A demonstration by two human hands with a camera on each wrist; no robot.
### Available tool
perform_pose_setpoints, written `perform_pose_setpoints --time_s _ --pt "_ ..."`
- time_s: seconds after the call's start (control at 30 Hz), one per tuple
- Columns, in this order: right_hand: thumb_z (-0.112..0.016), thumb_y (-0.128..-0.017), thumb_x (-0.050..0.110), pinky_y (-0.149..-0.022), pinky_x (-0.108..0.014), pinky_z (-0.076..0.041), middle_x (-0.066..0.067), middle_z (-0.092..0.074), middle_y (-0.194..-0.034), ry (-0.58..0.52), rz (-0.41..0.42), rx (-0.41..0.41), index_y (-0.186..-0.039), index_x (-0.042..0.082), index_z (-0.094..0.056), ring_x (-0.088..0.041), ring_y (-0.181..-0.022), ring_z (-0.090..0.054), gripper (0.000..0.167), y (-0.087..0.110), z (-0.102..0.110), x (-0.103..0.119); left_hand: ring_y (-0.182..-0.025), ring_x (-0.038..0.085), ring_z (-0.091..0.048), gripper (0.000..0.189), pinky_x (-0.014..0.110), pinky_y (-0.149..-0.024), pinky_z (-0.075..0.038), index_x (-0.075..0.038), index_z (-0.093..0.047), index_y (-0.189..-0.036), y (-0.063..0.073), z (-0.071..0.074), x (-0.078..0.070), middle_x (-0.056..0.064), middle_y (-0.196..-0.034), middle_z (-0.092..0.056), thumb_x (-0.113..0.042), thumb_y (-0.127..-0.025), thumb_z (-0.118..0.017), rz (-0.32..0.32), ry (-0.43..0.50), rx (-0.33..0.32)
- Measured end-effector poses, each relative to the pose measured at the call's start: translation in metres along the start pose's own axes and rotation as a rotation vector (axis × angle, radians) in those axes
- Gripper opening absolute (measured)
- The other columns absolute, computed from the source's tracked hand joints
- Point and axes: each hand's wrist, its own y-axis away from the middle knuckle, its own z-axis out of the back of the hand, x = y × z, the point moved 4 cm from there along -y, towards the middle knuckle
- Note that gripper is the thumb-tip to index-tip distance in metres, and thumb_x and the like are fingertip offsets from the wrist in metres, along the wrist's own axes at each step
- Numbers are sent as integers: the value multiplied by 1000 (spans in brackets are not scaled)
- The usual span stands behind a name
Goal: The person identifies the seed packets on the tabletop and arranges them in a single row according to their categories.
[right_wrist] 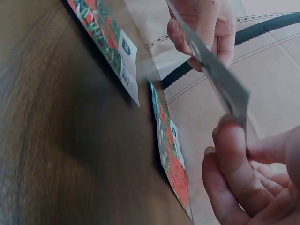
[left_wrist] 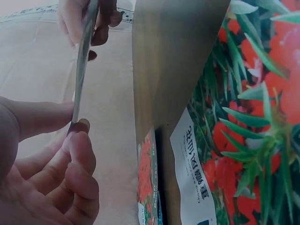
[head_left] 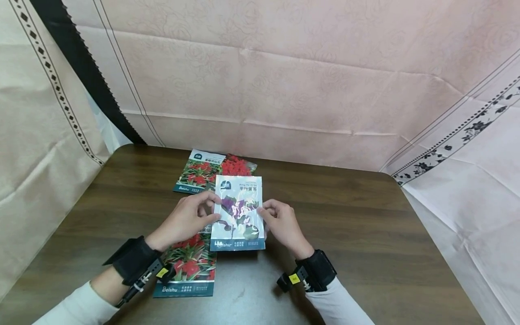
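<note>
A white seed packet [head_left: 237, 212] with purple leaves pictured on it and a blue band along its bottom is held up over the table, front facing the head camera. At its left edge, my left hand [head_left: 188, 216] pinches it between thumb and fingers. My right hand [head_left: 284, 225] pinches the opposite edge. Both wrist views catch the packet [left_wrist: 83, 61] nearly edge-on, as a thin strip between the hands. Below my left hand lies a seed packet with red flowers [head_left: 188, 266], its upper part hidden by the hand and the held packet.
At the table's far side lie another red-flower packet [head_left: 199, 171] and a packet with dense red blossoms [head_left: 236, 167], overlapping, partly hidden by the held one. The brown wooden table [head_left: 365, 253] ends at a pale patterned cloth [head_left: 284, 99] behind it.
</note>
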Motion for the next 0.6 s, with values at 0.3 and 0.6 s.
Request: perform_pose_setpoints --time_s 0.3,0.6 --pt "-60 -96 25 -47 -28 -43 -4 -61 -61 91 30 51 -86 11 -64 -37 -50 -58 18 3 2 -1 -67 15 -51 30 23 -58 -42 -12 -64 -114 3 -7 6 0 -85 -62 -19 -86 -73 21 -21 47" --pt "-60 -96 26 -47 -26 -42 -17 -63 -66 236 34 139 -77 13 -62 -14 -48 -49 23 13 0 -5 -66 11 -51 26 23 -58 -40 -13 -68 -107 8 -13 7 -5 -80 -60 -20 -83 -76 26 -77 115"
